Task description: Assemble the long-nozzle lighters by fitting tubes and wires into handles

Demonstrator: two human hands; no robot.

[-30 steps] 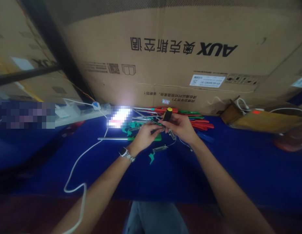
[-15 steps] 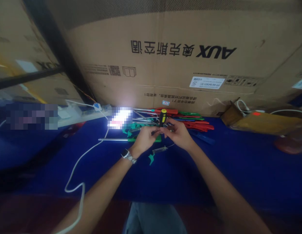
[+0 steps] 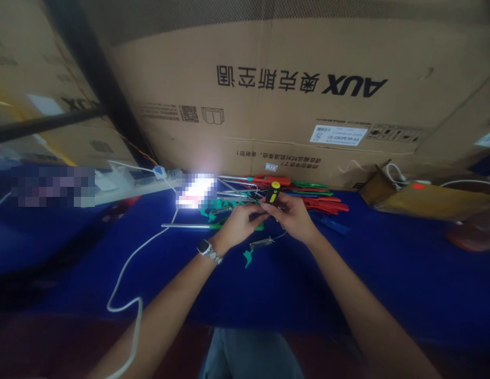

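The black-and-yellow tool (image 3: 273,193) is pinched by the right hand (image 3: 293,213) in the far middle. The left hand (image 3: 241,223) is curled just left of it; whether anything is held there cannot be told. The thin wire (image 3: 282,235) could be snapped if tugged.

A large cardboard box (image 3: 292,47), printed upside down with AUX, stands along the far edge of the blue tabletop (image 3: 348,289). Left along that edge lies a white power strip (image 3: 128,188), with a glowing, blurred-out patch (image 3: 196,189) beside it. A white cable (image 3: 138,323) winds across the near edge. Rightward, near the far edge, sits a tan package (image 3: 438,199) bearing a red mark.
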